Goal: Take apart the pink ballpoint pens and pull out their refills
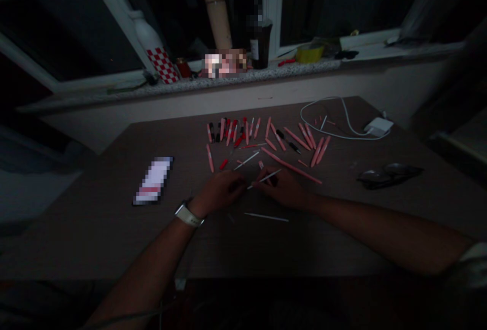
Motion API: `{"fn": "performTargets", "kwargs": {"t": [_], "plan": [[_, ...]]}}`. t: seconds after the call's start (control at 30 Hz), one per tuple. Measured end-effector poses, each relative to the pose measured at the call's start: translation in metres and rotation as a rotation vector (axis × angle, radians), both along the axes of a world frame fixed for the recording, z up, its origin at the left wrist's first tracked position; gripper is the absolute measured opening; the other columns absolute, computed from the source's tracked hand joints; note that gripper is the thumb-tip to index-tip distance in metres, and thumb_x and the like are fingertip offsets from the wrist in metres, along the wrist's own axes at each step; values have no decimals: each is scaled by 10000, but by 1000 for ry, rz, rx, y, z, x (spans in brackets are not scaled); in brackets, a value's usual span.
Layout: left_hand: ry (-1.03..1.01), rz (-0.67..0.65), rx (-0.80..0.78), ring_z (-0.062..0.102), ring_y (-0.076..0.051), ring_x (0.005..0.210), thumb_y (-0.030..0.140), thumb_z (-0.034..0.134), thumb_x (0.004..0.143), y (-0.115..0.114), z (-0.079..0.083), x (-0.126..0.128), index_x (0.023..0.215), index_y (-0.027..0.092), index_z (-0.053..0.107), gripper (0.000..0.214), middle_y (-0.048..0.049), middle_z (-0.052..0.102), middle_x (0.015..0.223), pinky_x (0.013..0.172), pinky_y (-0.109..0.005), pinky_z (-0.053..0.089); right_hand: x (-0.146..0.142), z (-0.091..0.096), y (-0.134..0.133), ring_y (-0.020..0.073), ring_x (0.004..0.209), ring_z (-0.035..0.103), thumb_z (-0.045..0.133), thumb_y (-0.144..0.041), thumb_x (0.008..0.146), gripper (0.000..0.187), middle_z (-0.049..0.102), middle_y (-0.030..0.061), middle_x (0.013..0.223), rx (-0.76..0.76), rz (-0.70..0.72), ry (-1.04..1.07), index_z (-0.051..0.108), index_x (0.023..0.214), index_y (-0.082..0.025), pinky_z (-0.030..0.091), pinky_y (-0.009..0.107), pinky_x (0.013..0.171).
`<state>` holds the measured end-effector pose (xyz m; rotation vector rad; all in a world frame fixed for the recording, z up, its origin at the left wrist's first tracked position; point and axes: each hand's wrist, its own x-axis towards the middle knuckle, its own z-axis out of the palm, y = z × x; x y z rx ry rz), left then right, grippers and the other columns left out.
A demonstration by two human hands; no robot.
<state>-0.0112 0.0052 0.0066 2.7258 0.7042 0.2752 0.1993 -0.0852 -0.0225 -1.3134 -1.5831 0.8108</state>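
My left hand (222,191), with a watch on its wrist, and my right hand (283,188) meet over the middle of the brown table (95,223). Both have their fingers pinched together. A thin white pen refill (264,178) runs between them, its right end in my right fingers; the left fingers close near its other end, on something too dark to name. Another white refill (266,217) lies loose just in front of my hands. Beyond them, several pink pen barrels (291,166) and red and black pen parts (228,129) are spread out.
A phone (153,180) lies at the left, dark glasses (388,174) at the right, and a white charger with cable (378,126) at the far right. The window sill (114,91) behind holds a checkered bottle (154,48), a dark cup (261,43) and small items.
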Motion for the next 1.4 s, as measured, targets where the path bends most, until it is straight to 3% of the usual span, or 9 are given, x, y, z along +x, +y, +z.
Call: {"fn": "performTargets", "kwargs": {"t": [0.2, 0.43, 0.8, 1.2, 1.4], "plan": [[25, -15, -12, 613, -185, 843, 289, 570, 940, 2, -1, 0, 1031, 204, 641, 144, -43, 669, 938, 704, -284, 443, 0, 4, -1, 112, 550, 444, 681, -376, 860, 198, 493, -55, 594, -5, 40, -78, 643, 803, -190, 316, 245, 533], [38, -29, -23, 620, -196, 900, 239, 558, 937, 0, 3, 2, 1064, 210, 644, 157, -52, 676, 994, 771, -304, 462, -1, 4, -2, 110, 560, 466, 687, -340, 857, 157, 511, -50, 611, 3, 82, -138, 662, 840, -186, 327, 241, 546], [30, -67, -6, 609, -210, 984, 258, 473, 996, 2, -2, 0, 1119, 213, 630, 204, -59, 666, 1058, 861, -344, 461, -1, 4, -2, 111, 556, 478, 701, -346, 857, 154, 536, -49, 615, 13, 113, -177, 669, 856, -196, 332, 240, 557], [79, -59, 12, 607, -226, 980, 280, 603, 930, -7, 5, 1, 1170, 234, 601, 244, -53, 651, 1076, 818, -339, 463, -1, 2, -2, 116, 584, 493, 687, -317, 867, 129, 558, -37, 645, 56, 142, -220, 666, 860, -191, 339, 241, 593], [70, -81, 5, 603, -219, 924, 286, 578, 946, -6, 5, 2, 1076, 212, 622, 156, -49, 652, 980, 766, -331, 452, -1, 3, -2, 115, 576, 492, 679, -325, 870, 137, 542, -40, 635, 53, 141, -214, 670, 860, -188, 337, 240, 584]]}}
